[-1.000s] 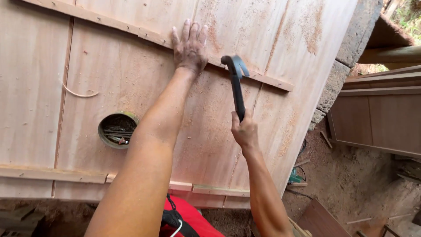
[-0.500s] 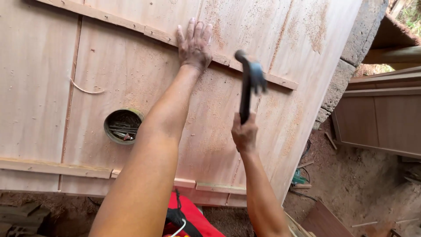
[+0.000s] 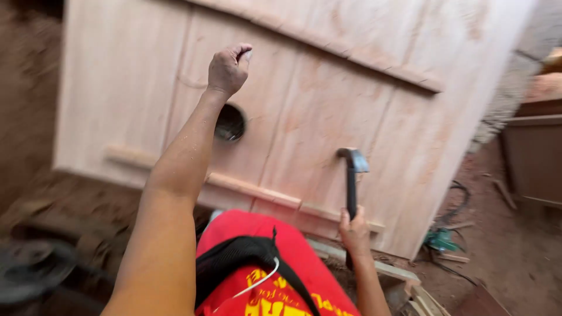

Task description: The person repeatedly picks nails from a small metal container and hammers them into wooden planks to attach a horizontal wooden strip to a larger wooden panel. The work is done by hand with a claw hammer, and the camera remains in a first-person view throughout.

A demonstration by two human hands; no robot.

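Hammer (image 3: 351, 175) is gripped by its dark handle in the right hand (image 3: 355, 233), toward four o'clock of the view, with the head at the top and the handle upright. It is seen in front of the lower part of a large pale wooden panel (image 3: 328, 111), whether touching it cannot be told. The left hand (image 3: 228, 69) is raised at eleven o'clock, closed into a fist; a small pale thing seems pinched at the fingertips, but it is too blurred to be named. A round hole (image 3: 229, 123) is cut in the panel just below that fist, at its six o'clock; its inside is dark and nothing in it can be made out. Wooden battens (image 3: 404, 75) are fixed across the panel, one above the hammer, one below. A red garment with a black strap (image 3: 263, 257) is seen at six o'clock. Reddish earth floor (image 3: 515, 246) lies at three to four o'clock.
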